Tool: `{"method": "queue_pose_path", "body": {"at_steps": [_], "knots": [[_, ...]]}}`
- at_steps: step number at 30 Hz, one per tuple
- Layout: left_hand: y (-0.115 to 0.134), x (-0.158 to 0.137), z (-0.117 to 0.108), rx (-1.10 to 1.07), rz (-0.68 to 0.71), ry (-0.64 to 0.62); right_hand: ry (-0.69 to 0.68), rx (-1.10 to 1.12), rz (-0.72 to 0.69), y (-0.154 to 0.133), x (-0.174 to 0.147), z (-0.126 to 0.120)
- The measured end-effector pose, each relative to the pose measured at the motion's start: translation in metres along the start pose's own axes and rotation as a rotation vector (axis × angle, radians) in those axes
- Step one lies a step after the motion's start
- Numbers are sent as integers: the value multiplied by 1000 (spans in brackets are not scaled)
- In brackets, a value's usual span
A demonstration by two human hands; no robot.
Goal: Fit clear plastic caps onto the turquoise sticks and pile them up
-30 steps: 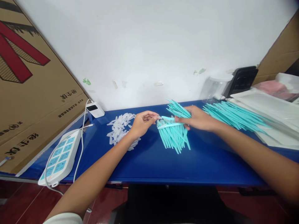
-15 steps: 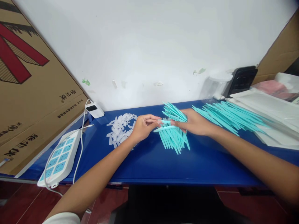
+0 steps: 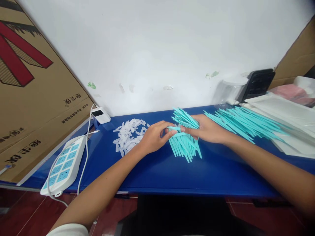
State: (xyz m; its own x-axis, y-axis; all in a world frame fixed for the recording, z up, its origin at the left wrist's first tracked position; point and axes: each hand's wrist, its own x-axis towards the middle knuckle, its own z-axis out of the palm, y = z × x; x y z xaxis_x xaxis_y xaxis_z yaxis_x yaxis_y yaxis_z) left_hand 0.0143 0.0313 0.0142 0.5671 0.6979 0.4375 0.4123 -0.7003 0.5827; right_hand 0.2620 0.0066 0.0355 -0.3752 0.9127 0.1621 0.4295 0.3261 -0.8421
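Observation:
My right hand [image 3: 208,129] is closed around a bundle of slender turquoise sticks [image 3: 183,117], whose ends fan out toward the wall. Its thumb and a fingertip also hold one more stick [image 3: 177,129] crosswise in front of the bundle. At that stick's left end, my left hand [image 3: 157,135] is closed in a pinch; whether a small cap sits between those fingertips I cannot tell. Just below both hands lies a pile of turquoise sticks [image 3: 185,147] on the blue tabletop. Left of my left hand is a heap of small translucent whitish tapered pieces [image 3: 128,137].
Another spread of turquoise sticks [image 3: 243,123] lies at the right, partly on white sheets [image 3: 295,131]. Behind it stand a clear jar [image 3: 233,90] and a black holder [image 3: 258,83]. A power strip [image 3: 65,167], cable, small white device [image 3: 100,115] and cardboard box [image 3: 39,98] are at left.
My left hand has moved slightly right along the crosswise stick, closer to my right thumb. My right hand keeps its hold on the bundle. The view has shifted slightly.

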Motion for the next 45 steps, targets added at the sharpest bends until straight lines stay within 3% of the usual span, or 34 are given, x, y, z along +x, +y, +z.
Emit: {"method": "queue_pose_path", "body": {"at_steps": [2,5,9,12,16,25,29,36,40,45], "knots": [[-2,0,2,-89,-48,36,16,-9,4,-2,0,0],[-9,3,7,-338,-208,160,146,-13,20,-3,0,0],[-12,4,14,-585,-395,63,261,57,66,-1,2,5],[-9,2,19,-648,-403,-7,193,138,87,-2,1,15],[-5,0,20,-670,-369,51,81,264,62,-10,-2,28],[-3,2,20,-747,-467,141,31,525,140,-10,-3,34],[-5,5,9,-638,-472,183,90,435,164,-6,-1,30],[-16,5,-4,-349,-491,-64,285,163,226,-2,4,-2],[-18,1,-2,-250,-455,-189,266,41,188,8,5,-11],[-17,0,1,-131,-434,-169,166,46,178,13,3,-8]]}}
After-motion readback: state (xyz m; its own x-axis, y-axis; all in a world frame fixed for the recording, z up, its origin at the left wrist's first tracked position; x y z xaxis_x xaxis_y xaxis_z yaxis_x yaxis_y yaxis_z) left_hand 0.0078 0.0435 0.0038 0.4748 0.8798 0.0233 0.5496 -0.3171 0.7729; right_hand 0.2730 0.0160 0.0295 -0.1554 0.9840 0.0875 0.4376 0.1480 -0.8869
